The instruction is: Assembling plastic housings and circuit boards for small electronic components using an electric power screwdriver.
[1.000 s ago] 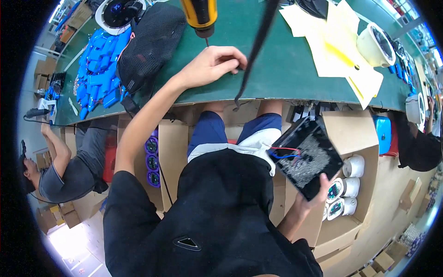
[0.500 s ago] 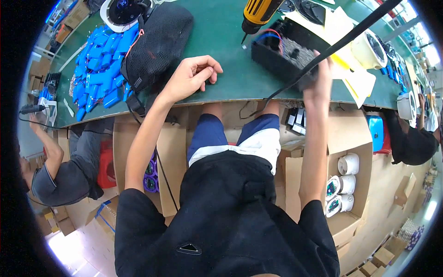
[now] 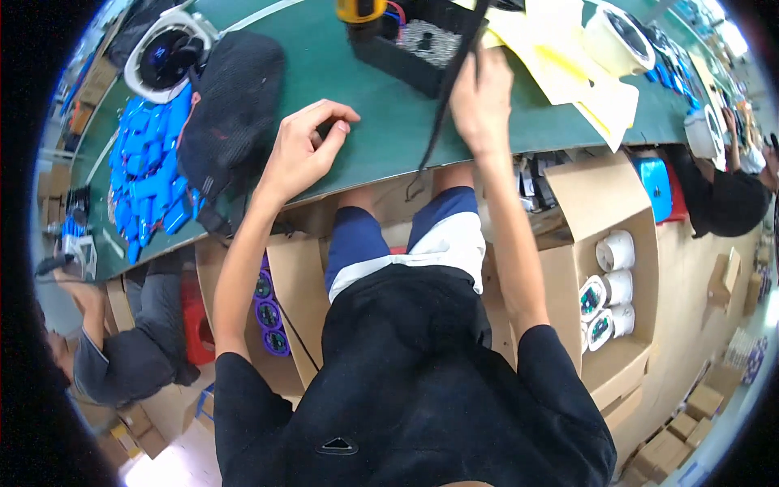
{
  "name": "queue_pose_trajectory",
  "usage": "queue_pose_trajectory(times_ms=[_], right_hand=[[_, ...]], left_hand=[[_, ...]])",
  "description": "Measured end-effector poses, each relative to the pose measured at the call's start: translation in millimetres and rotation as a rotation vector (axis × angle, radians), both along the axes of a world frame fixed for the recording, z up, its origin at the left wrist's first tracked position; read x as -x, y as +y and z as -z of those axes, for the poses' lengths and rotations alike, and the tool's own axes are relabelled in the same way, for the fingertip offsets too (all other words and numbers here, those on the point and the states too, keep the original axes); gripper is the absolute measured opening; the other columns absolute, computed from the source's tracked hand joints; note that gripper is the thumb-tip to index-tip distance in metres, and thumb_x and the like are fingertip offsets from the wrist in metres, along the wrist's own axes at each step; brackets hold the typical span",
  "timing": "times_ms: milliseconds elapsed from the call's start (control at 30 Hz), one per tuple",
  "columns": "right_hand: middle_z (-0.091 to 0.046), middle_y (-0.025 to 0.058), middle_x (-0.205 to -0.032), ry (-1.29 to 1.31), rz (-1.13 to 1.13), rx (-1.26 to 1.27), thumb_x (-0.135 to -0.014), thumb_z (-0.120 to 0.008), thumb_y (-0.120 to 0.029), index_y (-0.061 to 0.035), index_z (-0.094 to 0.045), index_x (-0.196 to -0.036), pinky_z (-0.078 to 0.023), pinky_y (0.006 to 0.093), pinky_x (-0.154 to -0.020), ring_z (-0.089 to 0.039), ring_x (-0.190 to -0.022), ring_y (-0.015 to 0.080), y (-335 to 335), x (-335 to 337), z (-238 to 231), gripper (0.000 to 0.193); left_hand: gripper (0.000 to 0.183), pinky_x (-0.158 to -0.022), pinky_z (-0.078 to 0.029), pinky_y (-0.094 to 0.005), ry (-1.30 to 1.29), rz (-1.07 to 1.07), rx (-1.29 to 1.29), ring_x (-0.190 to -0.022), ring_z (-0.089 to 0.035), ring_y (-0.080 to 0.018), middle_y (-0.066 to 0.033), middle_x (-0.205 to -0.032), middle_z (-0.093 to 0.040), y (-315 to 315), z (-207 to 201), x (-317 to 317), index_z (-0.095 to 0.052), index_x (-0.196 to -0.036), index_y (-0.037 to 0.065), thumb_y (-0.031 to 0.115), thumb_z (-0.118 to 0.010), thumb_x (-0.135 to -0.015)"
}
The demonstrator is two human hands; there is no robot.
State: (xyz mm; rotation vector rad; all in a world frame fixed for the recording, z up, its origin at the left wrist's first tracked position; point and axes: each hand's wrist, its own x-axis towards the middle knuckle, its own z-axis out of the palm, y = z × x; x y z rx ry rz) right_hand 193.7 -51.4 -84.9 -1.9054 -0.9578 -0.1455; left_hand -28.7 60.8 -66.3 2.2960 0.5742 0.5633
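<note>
My left hand (image 3: 311, 148) hovers at the table's near edge, loosely curled. A gap shows between its thumb and fingers, and I see nothing in it. My right hand (image 3: 483, 99) is at the right end of a black open bin (image 3: 391, 58), gripping it; a dark cable (image 3: 451, 89) crosses in front and partly hides the fingertips. Inside the bin lie many small grey metal pieces (image 3: 434, 42) and red and blue wires (image 3: 396, 11). A yellow and black power screwdriver (image 3: 359, 10) hangs over the bin's left end, cut off by the picture's top.
On the green table (image 3: 316, 57) are blue wrapped battery packs (image 3: 150, 154), a black mesh bag (image 3: 233, 109), a white round device (image 3: 162, 57) and yellow sheets (image 3: 560, 65). Cardboard boxes (image 3: 600, 191) with round units flank my legs. Other people (image 3: 134, 361) sit at both sides.
My right hand and the black bin have moved together to the left and farther away. The thumb and index finger of my left hand have parted slightly. The view has shifted.
</note>
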Motion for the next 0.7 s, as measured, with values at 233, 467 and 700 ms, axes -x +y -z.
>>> queue_pose_trajectory(times_ms=[233, 467, 700], right_hand=[[-0.060, 0.0215, -0.130, -0.309, -0.386, 0.151, -0.097, -0.051, -0.034, 0.0003, -0.059, -0.129, -0.033, 0.0532, -0.112, -0.050, -0.130, 0.0392, -20.9, 2.2, 11.0, 0.047], [-0.069, 0.0197, -0.110, 0.032, -0.517, -0.221, -0.088, -0.061, -0.012, -0.0011, -0.066, -0.116, -0.052, 0.0393, -0.092, -0.067, -0.104, 0.0335, -35.1, 0.1, 13.9, 0.031], [-0.072, 0.0113, -0.094, 0.858, -0.605, -0.284, -0.101, -0.054, -0.012, 0.0001, -0.065, -0.119, -0.057, 0.0333, -0.083, -0.070, -0.089, 0.0196, -182.0, 19.3, 42.6, 0.025]], left_hand=[[0.058, -0.069, -0.054, -0.0394, 0.008, 0.105, -0.586, -0.077, -0.067, -0.0288, -0.0124, -0.091, -0.068, -17.4, -5.3, -66.0, -0.048, -0.142, 0.012, 0.014, -0.068, -0.088], [0.031, -0.076, -0.055, -0.0442, 0.165, -0.015, -0.775, -0.090, -0.069, -0.0356, -0.0172, -0.110, -0.068, 28.8, 13.2, -102.3, -0.062, -0.121, 0.007, 0.025, -0.056, -0.097], [0.041, -0.114, -0.034, -0.0456, 0.129, 0.183, -0.749, -0.132, -0.049, -0.0334, -0.0208, -0.142, -0.051, 122.4, 50.6, -62.9, -0.057, -0.136, 0.010, 0.024, -0.056, -0.098]])
